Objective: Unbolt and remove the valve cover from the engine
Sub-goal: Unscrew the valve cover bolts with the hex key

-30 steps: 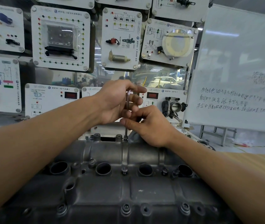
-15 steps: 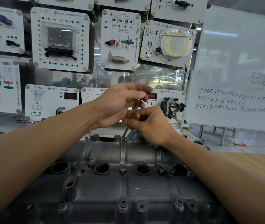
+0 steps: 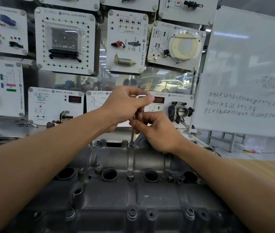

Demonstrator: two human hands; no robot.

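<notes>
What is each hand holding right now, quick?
Left hand: grips the bent top of the hex key.
Right hand: pinches the hex key's shaft.

Even indoor light, whiteboard (image 3: 244, 68) glare, bent edges, left panels (image 3: 3, 29) seemingly blurred

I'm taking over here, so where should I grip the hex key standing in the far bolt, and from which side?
Grip the hex key by its bent short arm at the top, from the left, as the left hand does: it lies sideways, likely giving leverage. The right hand steadies the upright shaft above the bolt.
</notes>
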